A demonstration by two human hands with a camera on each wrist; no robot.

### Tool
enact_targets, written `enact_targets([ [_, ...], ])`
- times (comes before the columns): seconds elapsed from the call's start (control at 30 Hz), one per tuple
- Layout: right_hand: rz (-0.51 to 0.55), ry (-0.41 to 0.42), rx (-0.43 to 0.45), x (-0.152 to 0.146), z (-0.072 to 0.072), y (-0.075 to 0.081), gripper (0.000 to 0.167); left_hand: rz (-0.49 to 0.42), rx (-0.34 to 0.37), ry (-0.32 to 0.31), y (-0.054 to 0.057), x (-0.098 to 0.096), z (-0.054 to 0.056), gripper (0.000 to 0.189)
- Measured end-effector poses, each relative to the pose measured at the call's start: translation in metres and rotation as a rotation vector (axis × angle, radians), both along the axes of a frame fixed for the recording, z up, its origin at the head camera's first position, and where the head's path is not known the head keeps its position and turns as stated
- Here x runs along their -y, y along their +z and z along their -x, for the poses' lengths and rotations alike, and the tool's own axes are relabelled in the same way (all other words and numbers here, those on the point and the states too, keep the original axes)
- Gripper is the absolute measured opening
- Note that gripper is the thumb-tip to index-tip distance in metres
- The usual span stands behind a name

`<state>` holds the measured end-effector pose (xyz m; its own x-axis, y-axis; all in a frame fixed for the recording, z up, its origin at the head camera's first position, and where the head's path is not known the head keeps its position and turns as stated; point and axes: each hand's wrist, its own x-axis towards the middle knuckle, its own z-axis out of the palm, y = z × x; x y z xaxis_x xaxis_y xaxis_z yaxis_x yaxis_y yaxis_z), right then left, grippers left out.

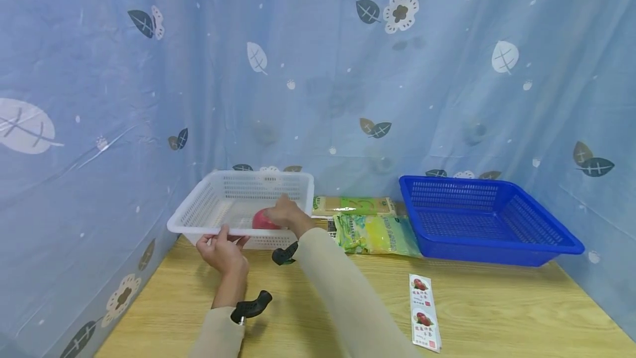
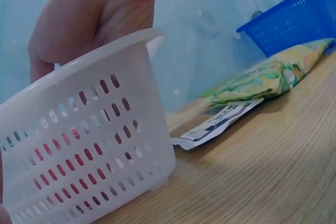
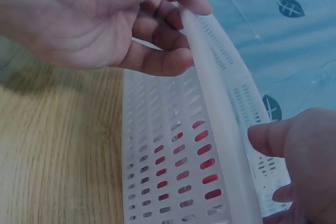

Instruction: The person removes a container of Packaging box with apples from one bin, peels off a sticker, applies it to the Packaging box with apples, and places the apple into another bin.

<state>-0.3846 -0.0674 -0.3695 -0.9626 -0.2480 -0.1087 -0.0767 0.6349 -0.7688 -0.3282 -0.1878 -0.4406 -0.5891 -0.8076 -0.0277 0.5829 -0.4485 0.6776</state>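
A white slotted plastic basket [image 1: 189, 210] stands at the back left of the table. My left hand [image 1: 224, 252] grips its front rim, thumb over the top and fingers beneath, also seen in the right wrist view. Inside the basket lies a round red apple [image 1: 261, 220], low behind the front wall; its red shows through the slots in both wrist views. My right hand [image 1: 288, 214] reaches over the rim into the basket and holds the apple from its right side. The basket wall hides most of those fingers.
Right of the white basket lie a green and yellow plastic bag [image 1: 375, 235] and a flat tan packet [image 1: 358, 205]. A blue basket [image 1: 487, 248] stands at the back right. Sticker strips with red fruit pictures [image 1: 424, 314] lie at the front. A blue curtain [image 1: 328, 98] surrounds the table.
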Motion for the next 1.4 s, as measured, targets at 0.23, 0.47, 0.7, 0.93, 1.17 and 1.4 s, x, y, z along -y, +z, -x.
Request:
enact_targets([
  [0.23, -0.048, -0.046, 0.089, 0.003, 0.002, -0.004, 0.077, 0.005, 0.017, 0.019, -0.002, -0.002, 0.002, 0.021],
  [0.47, 0.055, -0.112, 0.091, 0.006, 0.012, -0.013, 0.056, 0.028, 0.024, 0.027, -0.001, -0.001, 0.002, 0.021],
  [0.7, 0.167, -0.124, 0.102, 0.004, 0.021, -0.015, 0.050, 0.011, 0.016, 0.004, -0.001, -0.001, 0.003, 0.021],
  [0.93, 0.385, -0.145, 0.113, 0.007, 0.020, -0.011, 0.067, 0.009, -0.005, 0.011, -0.001, 0.000, 0.004, 0.022],
  [1.17, 0.571, -0.139, 0.113, 0.008, 0.019, -0.012, 0.067, -0.032, -0.038, 0.018, -0.003, 0.001, 0.005, 0.023],
  [1.4, 0.664, -0.171, 0.072, 0.003, 0.022, -0.011, 0.064, -0.034, -0.045, 0.007, -0.005, 0.000, 0.005, 0.023],
])
